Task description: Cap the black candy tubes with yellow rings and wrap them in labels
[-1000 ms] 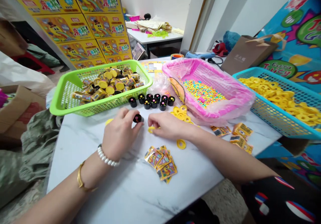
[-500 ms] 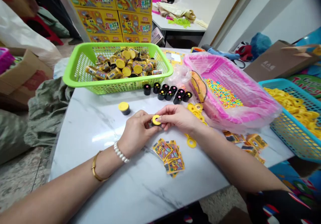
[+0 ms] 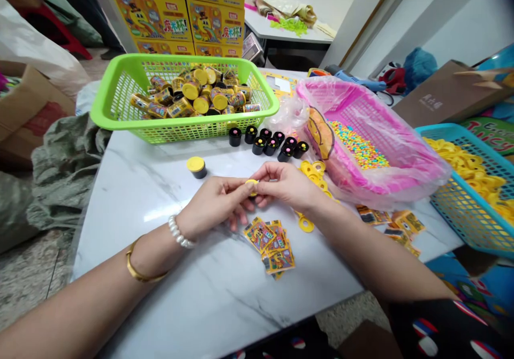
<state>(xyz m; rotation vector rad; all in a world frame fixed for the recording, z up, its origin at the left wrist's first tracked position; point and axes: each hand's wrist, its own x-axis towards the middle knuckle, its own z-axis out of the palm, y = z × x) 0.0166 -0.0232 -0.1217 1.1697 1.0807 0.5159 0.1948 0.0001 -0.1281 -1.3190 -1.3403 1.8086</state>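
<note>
A small black cup with a yellow ring on top is between my hands over the table; fingers hide most of it. My left hand grips it from the left, thumb on the ring. From the right, my right hand pinches the same cup. Left of them stands another black cup with a yellow lid. Several open black cups, with pink or yellow beads in them, are grouped behind my hands. Printed labels lie in a loose pile in front. Yellow rings lie beside my right wrist.
A green basket of finished-looking wrapped cups stands at the back left. A pink basket lined with plastic holds coloured beads. The blue basket on the right contains yellow rings. Small printed packs lie near it.
My left thumb has moved onto the top of the ring, and its other fingers have spread below. The ring's centre is now covered. The view has shifted slightly.
</note>
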